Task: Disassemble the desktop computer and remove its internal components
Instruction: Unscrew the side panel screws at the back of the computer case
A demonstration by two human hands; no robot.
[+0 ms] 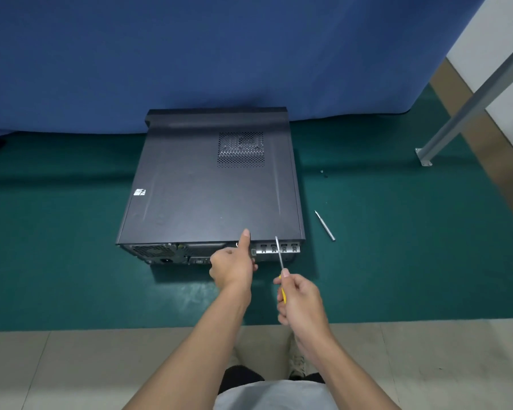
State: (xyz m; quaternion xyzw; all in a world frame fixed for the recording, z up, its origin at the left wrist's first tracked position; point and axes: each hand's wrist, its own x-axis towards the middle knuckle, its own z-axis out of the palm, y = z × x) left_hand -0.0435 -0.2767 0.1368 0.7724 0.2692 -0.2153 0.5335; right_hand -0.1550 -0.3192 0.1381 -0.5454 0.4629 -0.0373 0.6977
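Observation:
A black desktop computer case [208, 184] lies flat on the green floor mat [71, 247], its rear panel facing me and its side panel with a vent grille [240, 149] on top. My left hand [233, 266] grips the rear edge of the case, thumb up on the top panel and fingers curled against the back. My right hand [299, 300] holds a yellow-handled screwdriver [280, 257]. Its metal shaft points at the silver expansion slots [279, 248] on the rear panel.
A second slim metal tool [325, 225] lies on the mat right of the case. Two small screws [323, 173] sit further back. A blue curtain [219, 54] hangs behind. A grey metal post [468, 105] stands at the right. Beige floor tiles [71, 365] lie near me.

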